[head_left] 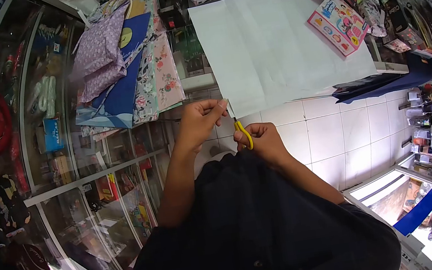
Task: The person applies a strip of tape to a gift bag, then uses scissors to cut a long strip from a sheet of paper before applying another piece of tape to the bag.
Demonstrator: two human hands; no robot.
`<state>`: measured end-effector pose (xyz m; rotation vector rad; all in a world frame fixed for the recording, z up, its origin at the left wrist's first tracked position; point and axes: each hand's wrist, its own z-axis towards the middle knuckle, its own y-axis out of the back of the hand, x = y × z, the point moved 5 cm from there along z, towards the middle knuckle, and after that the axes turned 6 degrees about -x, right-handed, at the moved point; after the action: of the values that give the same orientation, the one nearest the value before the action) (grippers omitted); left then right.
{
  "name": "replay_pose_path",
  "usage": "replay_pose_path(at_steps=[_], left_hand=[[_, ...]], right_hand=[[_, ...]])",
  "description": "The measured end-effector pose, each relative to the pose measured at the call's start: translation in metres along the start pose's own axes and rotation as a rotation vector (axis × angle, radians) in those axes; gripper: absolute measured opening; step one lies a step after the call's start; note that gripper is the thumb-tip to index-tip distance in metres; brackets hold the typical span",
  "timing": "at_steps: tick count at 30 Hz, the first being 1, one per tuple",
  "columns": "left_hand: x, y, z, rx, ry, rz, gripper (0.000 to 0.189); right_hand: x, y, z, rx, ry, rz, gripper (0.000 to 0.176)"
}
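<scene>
A large white sheet of paper [281,47] lies over the counter, its near left corner hanging out toward me. My left hand [203,119] is closed in a pinch at that corner, with what looks like a narrow edge strip of the paper between thumb and fingertips. Yellow-handled scissors [244,133] are in my right hand [262,140], just below the same corner. Their dark blades point away from me and meet the paper's edge; how far they are apart is too small to tell.
A pink toy box [338,24] rests on the sheet's right side. Purple floral packages [104,57], a blue bag [130,64] and floral wrapping sheets [164,70] cover the left counter. Glass display cases [98,208] stand left; another lit case [415,200] is lower right. White floor tiles [327,129] show below.
</scene>
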<state>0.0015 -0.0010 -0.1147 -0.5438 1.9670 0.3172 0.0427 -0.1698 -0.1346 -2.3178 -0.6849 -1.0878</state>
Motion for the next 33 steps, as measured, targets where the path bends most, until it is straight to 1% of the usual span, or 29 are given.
replay_pose_path(at_steps=[2,4,7,11,13,23,26,28,33], left_hand=[[0.000,0.000,0.000,-0.002,0.006,-0.002,0.027],[0.001,0.001,0.000,-0.018,0.014,0.013,0.027],[0.001,-0.001,0.000,-0.003,-0.012,-0.006,0.026],[0.003,0.000,0.000,-0.006,-0.002,-0.008,0.026],[0.004,0.001,0.001,-0.013,0.004,-0.009,0.027],[0.003,0.000,0.000,-0.018,-0.003,-0.007,0.027],[0.001,0.000,0.000,0.004,0.012,0.004,0.027],[0.001,0.000,-0.001,0.010,0.014,-0.017,0.027],[0.001,0.000,-0.001,0.010,0.004,-0.017,0.028]], right_hand=[[0.000,0.000,0.000,0.011,-0.010,0.012,0.037],[0.003,-0.002,-0.002,-0.001,0.010,-0.002,0.034],[0.003,-0.004,-0.003,-0.003,0.001,0.027,0.034],[-0.001,-0.003,-0.002,-0.008,0.004,0.037,0.033],[-0.005,-0.001,0.000,0.005,-0.018,0.070,0.029],[-0.007,-0.002,0.001,0.003,-0.012,0.086,0.027],[-0.002,-0.002,-0.003,-0.010,-0.038,0.053,0.029],[-0.001,-0.004,-0.005,-0.003,-0.061,0.075,0.034],[-0.004,-0.006,0.001,0.005,-0.060,0.098,0.040]])
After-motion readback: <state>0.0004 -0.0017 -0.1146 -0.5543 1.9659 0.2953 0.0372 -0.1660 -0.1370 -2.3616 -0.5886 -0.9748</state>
